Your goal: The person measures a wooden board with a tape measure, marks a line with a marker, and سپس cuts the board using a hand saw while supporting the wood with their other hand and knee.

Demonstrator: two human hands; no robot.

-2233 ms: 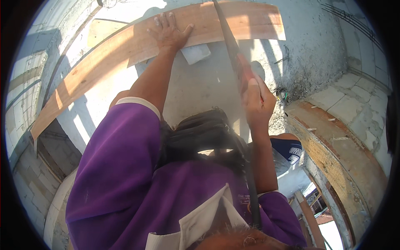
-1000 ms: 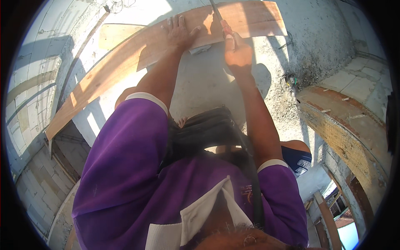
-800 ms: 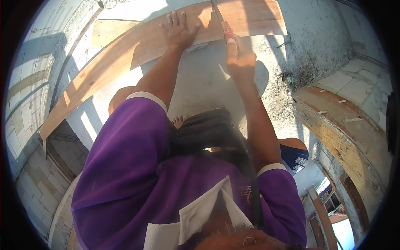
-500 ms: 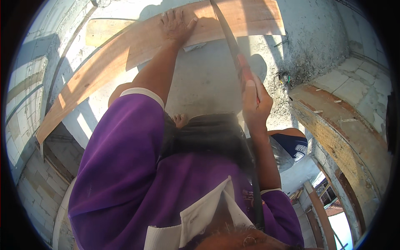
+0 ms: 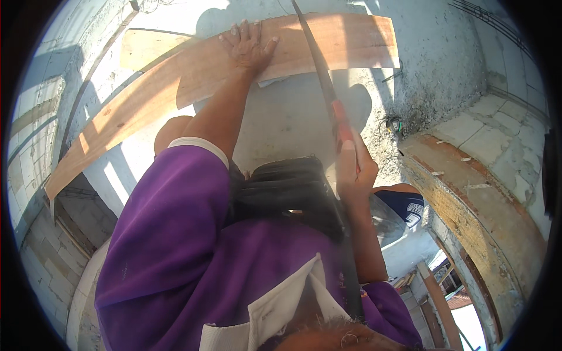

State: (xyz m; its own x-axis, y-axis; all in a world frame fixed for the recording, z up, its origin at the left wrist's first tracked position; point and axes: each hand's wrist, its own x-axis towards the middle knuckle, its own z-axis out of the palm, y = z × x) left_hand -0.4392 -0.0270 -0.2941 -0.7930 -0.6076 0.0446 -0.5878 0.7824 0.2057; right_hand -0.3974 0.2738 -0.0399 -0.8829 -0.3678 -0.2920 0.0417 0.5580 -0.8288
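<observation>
1. The long wooden board (image 5: 357, 44) stretches across the top of the frame, its far end curving down at the left.
2. The left hand (image 5: 250, 55), upper middle, lies flat on the board with fingers spread, gripping nothing. Firm downward weight there should stop the board shifting; the thumb is best kept clear of the blade.
3. The right hand (image 5: 358, 169), right of centre, has its fingers wrapped round the red handle of the saw (image 5: 326, 79).
4. The blade crosses the board at upper middle, its tip beyond the far edge. Long, even strokes with wrist and blade in line would suit; forcing could make it bind.
5. Cut depth cannot be told. The short right-hand end probably wants support against splintering.
</observation>
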